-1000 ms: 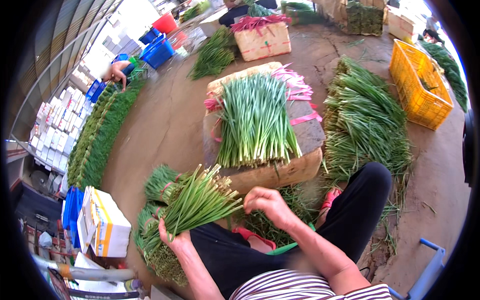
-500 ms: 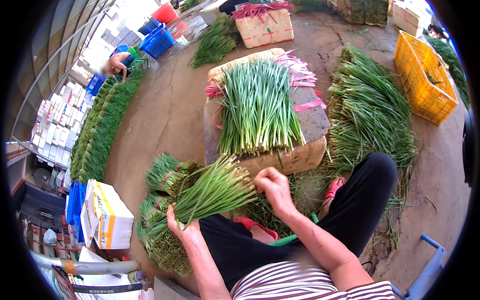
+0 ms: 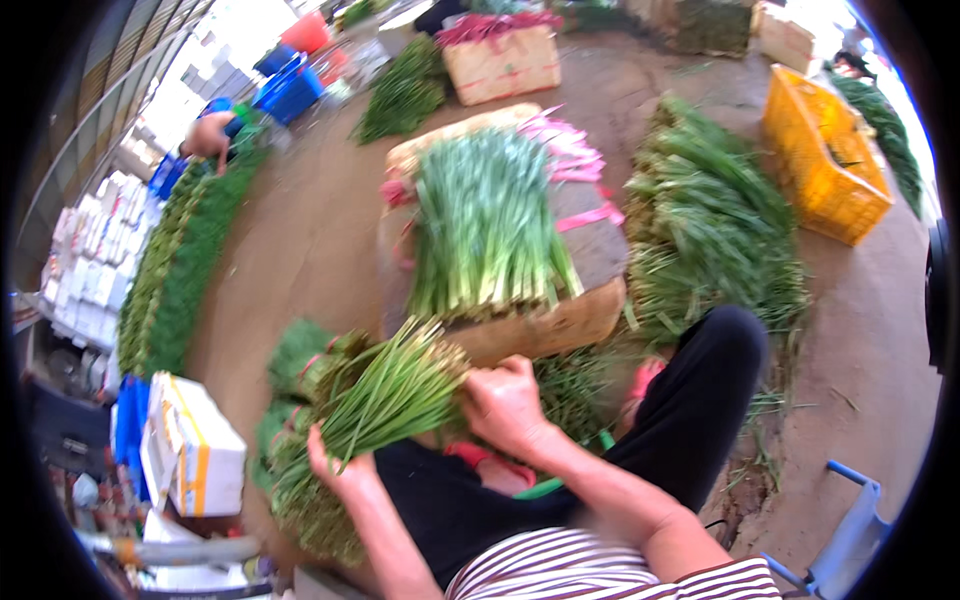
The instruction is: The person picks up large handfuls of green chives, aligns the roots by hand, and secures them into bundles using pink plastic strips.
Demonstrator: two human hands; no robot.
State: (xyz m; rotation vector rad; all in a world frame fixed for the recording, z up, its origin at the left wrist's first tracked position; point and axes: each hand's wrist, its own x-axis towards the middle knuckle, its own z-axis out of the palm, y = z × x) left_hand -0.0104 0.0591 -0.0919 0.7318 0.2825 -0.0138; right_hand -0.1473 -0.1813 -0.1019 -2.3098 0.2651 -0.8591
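A loose bunch of long green chives (image 3: pixel 395 395) slants across my lap, its pale cut ends up and to the right. My left hand (image 3: pixel 342 468) is closed around its leafy lower end. Against the pale ends is my right hand (image 3: pixel 508 405), fingers curled in a pinch; what is between them is hidden. Just ahead, a wide layer of chives (image 3: pixel 490 220) lies on a low block (image 3: pixel 575 322), with pink ribbons (image 3: pixel 572 155) beside and under it. Tied chive bundles (image 3: pixel 300 365) sit to the left, partly behind the held bunch.
To the right lies a big heap of loose chives (image 3: pixel 710 220), with a yellow crate (image 3: pixel 825 160) beyond it. A white foam box (image 3: pixel 205 450) stands at left. Farther off, a person (image 3: pixel 210 138) bends over a long row of greens (image 3: pixel 190 270). A blue frame (image 3: pixel 850 530) is at lower right.
My right hand has moved left with the bunch and now meets its pale ends more closely. The whole view has shifted slightly and blurred. My left hand keeps its grip.
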